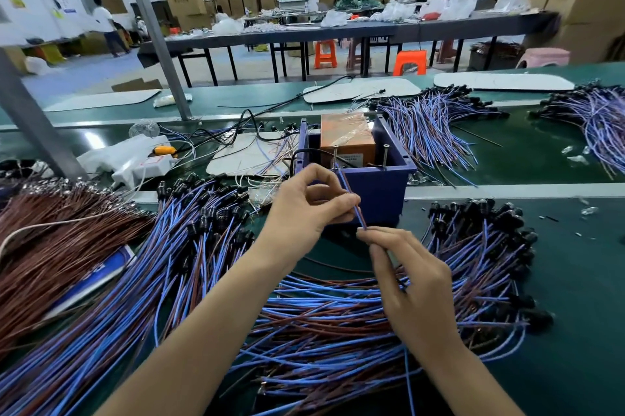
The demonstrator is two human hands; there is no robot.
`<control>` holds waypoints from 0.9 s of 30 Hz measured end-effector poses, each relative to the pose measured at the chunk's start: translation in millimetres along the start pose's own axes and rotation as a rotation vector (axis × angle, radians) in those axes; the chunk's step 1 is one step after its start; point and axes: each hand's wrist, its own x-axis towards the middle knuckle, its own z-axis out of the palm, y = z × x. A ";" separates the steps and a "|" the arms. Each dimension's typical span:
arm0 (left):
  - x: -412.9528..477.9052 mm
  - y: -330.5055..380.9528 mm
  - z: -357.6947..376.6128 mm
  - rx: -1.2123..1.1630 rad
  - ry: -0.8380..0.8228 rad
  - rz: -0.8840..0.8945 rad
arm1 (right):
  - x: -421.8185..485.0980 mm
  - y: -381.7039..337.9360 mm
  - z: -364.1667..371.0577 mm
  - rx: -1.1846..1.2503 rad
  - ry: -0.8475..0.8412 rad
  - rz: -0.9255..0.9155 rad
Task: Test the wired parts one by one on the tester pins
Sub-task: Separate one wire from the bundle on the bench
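Observation:
A blue tester box point(375, 179) stands in the middle of the green bench, with an orange block point(346, 135) inside and two upright metal pins point(385, 155) at its front rim. My left hand point(304, 209) pinches the blue-and-brown wire pair of one wired part point(353, 201) just in front of the box. My right hand point(409, 277) grips the same wire pair lower down, at its near end. The wire tips point up toward the left pin point(334, 158); whether they touch it I cannot tell.
Heaps of blue-and-brown wired parts with black caps lie left point(189, 256), under my right hand point(338, 321) and right point(487, 246). A brown wire bundle point(50, 239) lies far left. A white power strip point(148, 167) and cables sit behind, a grey post point(159, 43) beyond.

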 end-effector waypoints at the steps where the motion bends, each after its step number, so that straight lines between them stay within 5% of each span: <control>1: -1.0 -1.4 2.1 0.035 -0.048 -0.002 | 0.7 0.5 -0.6 0.011 0.010 0.015; 12: 4.6 -16.4 0.2 0.107 0.006 -0.041 | 2.3 0.4 -4.6 0.128 0.121 0.301; 18: 7.2 -23.8 0.1 -0.094 -0.041 -0.205 | 2.1 13.8 -4.8 0.174 -0.007 0.454; 27: 10.0 -27.5 -0.8 -0.175 0.067 -0.183 | 6.9 21.7 -9.3 0.051 -0.108 0.494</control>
